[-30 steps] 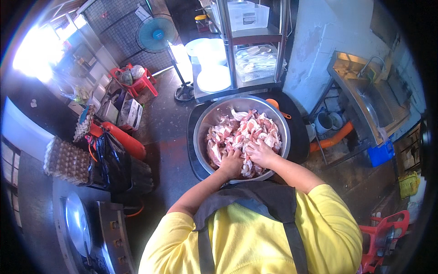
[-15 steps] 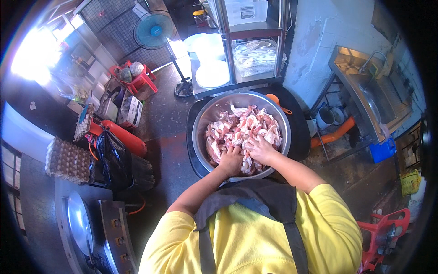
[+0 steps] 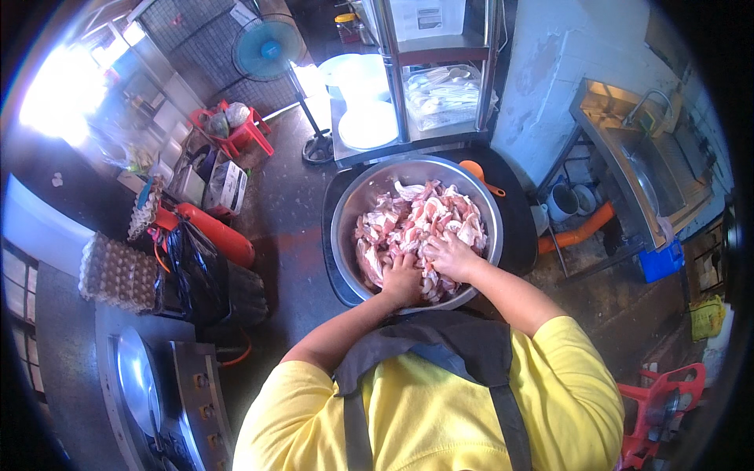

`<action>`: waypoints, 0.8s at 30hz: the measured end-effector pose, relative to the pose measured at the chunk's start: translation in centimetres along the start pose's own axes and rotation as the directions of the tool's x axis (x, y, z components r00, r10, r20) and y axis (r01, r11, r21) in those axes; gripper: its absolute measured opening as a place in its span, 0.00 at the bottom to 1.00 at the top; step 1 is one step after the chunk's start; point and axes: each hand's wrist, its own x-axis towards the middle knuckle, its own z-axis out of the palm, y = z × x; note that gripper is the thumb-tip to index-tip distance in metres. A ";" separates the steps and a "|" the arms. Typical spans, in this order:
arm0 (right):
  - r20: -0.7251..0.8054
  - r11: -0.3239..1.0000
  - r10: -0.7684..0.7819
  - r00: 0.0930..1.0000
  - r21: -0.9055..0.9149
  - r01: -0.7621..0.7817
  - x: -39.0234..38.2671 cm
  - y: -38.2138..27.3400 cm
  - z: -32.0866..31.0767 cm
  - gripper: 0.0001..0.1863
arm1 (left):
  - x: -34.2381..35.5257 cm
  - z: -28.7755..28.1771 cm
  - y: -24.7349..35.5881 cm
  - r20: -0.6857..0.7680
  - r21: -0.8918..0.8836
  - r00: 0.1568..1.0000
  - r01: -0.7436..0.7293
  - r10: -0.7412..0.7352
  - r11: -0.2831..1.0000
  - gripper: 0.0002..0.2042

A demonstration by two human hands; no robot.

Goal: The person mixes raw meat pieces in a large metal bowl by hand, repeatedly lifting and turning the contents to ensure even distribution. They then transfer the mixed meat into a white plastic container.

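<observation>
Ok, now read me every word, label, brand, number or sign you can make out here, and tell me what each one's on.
No text is clear enough to read.
Plastic bin at the top: a label, too small.
White carton at left: dark printing, too blurred.
Yellow package at right: faint marks, too blurred.
Metal bowl: no lettering visible.

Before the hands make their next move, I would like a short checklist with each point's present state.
1. Left hand on the raw meat: ok.
2. Right hand on the meat: ok.
3. Meat inside the metal bowl: ok.
4. Orange utensil outside the bowl: ok, beside it.
5. Hands covered: not ok, both look bare.
6. Bowl steady: cannot tell, its base is hidden.
</observation>
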 end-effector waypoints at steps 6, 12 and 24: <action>0.131 0.989 -0.002 0.991 0.145 -0.018 0.2 3.2 1.9 0.18 | 1.4 1.9 3.9 0.128 -0.303 0.980 0.187 -0.155 0.934 0.23; 0.155 0.981 0.039 0.987 0.181 -0.067 0.4 4.2 -0.7 0.16 | 3.3 -0.8 0.1 0.277 -0.866 0.905 0.090 0.323 0.491 0.24; 0.720 -0.720 0.676 0.158 0.600 0.348 2.9 6.3 8.2 0.36 | 18.3 -5.9 -14.8 0.082 -0.776 0.972 0.201 -0.221 0.598 0.32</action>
